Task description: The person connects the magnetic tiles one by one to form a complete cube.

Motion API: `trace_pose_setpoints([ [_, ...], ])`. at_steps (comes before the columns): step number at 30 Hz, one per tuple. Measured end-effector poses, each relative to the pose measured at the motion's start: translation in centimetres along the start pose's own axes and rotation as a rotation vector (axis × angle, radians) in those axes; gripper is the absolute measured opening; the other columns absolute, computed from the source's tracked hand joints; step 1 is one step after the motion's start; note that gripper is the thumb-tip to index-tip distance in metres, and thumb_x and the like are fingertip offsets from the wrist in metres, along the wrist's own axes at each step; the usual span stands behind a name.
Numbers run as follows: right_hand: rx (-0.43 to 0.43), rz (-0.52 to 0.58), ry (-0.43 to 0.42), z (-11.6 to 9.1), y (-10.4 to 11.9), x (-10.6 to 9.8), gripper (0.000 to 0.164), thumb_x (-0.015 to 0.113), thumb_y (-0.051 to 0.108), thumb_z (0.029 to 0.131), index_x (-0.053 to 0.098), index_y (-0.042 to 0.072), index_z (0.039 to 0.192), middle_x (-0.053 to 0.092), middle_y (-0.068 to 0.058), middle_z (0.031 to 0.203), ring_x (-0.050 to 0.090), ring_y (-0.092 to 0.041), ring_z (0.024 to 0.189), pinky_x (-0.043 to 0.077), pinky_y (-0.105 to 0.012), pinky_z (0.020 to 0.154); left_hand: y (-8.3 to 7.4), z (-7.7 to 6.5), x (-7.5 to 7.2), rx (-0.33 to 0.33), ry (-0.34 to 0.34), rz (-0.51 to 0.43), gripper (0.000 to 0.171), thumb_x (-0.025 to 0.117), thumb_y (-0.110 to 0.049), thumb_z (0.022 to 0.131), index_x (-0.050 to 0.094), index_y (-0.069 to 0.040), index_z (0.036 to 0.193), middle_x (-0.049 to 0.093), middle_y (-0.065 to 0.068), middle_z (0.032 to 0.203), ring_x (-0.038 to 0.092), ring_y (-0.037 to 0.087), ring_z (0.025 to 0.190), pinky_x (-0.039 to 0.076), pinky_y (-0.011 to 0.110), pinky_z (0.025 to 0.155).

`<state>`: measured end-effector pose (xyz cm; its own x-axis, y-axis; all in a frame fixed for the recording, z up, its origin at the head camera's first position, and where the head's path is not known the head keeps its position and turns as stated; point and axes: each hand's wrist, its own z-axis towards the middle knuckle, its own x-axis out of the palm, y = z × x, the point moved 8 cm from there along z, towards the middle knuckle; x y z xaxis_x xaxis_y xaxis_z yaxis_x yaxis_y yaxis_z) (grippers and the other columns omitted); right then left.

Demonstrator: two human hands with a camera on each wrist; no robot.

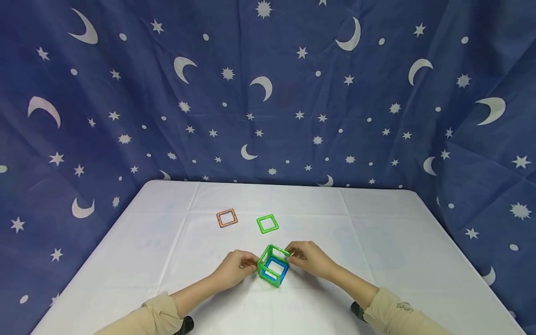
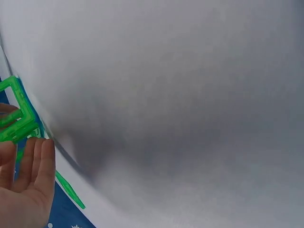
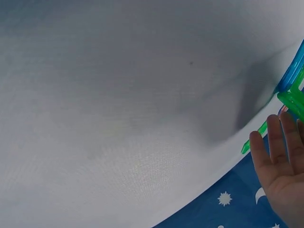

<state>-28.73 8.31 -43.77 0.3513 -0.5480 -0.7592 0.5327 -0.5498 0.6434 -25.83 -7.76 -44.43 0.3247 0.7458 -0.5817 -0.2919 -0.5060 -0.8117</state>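
Observation:
A box-shaped build of open square magnetic tiles [image 1: 269, 272] stands on the white table, with green frames as its sides. Its bottom is a blue square tile [image 1: 279, 261]. My left hand [image 1: 234, 270] pinches the build's left side between thumb and fingers. On the opposite side, my right hand [image 1: 310, 257] holds a green side tile near its upper right corner, fingertips bent over the edge. In the left wrist view, the green frame [image 2: 23, 126] sits right at my fingertips. The right wrist view shows only a green corner [image 3: 290, 102] and some blue; my thumb is hidden there.
Beyond the build lie a loose green square tile [image 1: 270, 231] and, left of it, an orange square tile [image 1: 229, 224], both flat. The white cloth [image 1: 377, 232] has crease lines. A blue curtain [image 1: 289, 93] with moons and stars hangs behind the table.

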Motion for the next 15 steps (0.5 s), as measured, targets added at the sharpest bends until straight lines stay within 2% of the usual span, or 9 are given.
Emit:
trace_pose_setpoints([
  [5, 0.001, -0.01, -0.03, 0.26, 0.11, 0.15, 0.006, 0.065, 0.008, 0.087, 0.068, 0.006, 0.092, 0.072, -0.003, 0.086, 0.065, -0.009, 0.078, 0.051, -0.019, 0.069, 0.12, -0.59, 0.27, -0.037, 0.001, -0.017, 0.019, 0.052, 0.008, 0.085, 0.069, 0.002, 0.089, 0.071, 0.012, 0.088, 0.062, 0.018, 0.078, 0.048, 0.019, 0.062],
  [8, 0.004, -0.007, -0.018, 0.4, 0.35, 0.24, 0.004, 0.066, 0.009, 0.086, 0.068, 0.007, 0.09, 0.071, -0.001, 0.085, 0.063, -0.007, 0.076, 0.05, -0.019, 0.068, 0.33, -0.83, 0.24, -0.075, -0.026, -0.012, 0.017, 0.052, 0.009, 0.083, 0.067, 0.003, 0.089, 0.07, 0.012, 0.088, 0.063, 0.02, 0.081, 0.051, 0.023, 0.064],
  [11, 0.018, -0.004, -0.015, 0.37, 0.36, 0.15, 0.005, 0.067, 0.008, 0.086, 0.067, 0.007, 0.09, 0.071, -0.002, 0.085, 0.064, -0.009, 0.078, 0.05, -0.02, 0.069, 0.54, -0.84, 0.26, -0.116, -0.049, -0.048, 0.022, 0.054, 0.01, 0.08, 0.06, 0.005, 0.101, 0.068, 0.016, 0.096, 0.065, 0.027, 0.09, 0.055, 0.032, 0.073],
  [15, 0.026, -0.004, -0.001, 0.29, 0.02, 0.17, 0.006, 0.066, 0.006, 0.086, 0.067, 0.006, 0.091, 0.071, -0.004, 0.087, 0.065, -0.013, 0.079, 0.052, -0.019, 0.07, 0.69, -0.65, 0.74, -0.145, -0.009, -0.111, 0.056, 0.064, 0.009, 0.074, 0.044, 0.007, 0.127, 0.06, 0.025, 0.116, 0.057, 0.039, 0.109, 0.051, 0.046, 0.089],
])
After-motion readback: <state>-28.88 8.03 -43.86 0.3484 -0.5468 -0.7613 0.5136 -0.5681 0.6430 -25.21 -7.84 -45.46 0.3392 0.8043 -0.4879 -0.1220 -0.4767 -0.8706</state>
